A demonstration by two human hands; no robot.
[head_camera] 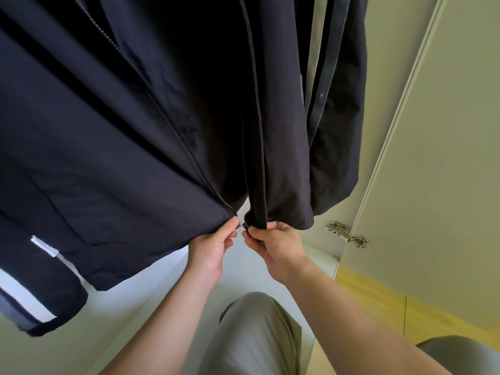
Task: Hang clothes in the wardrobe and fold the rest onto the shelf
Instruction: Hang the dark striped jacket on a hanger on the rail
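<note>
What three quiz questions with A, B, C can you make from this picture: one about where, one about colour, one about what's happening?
1. Where is the shiny metal hinge?
A. on the edge of the wardrobe door
B. on the floor
C. on a sleeve

2. What colour is the hanging jacket?
A. red
B. dark navy
C. yellow

3. How is the jacket's zip?
A. zipped to the top
B. open, with its bottom ends held close
C. missing

Answers:
1 A: the hinge sits where the pale door meets the wardrobe side.
2 B: the cloth is very dark blue all over.
3 B: the left hand and the right hand each pinch one bottom end, with a small gap between.
</note>
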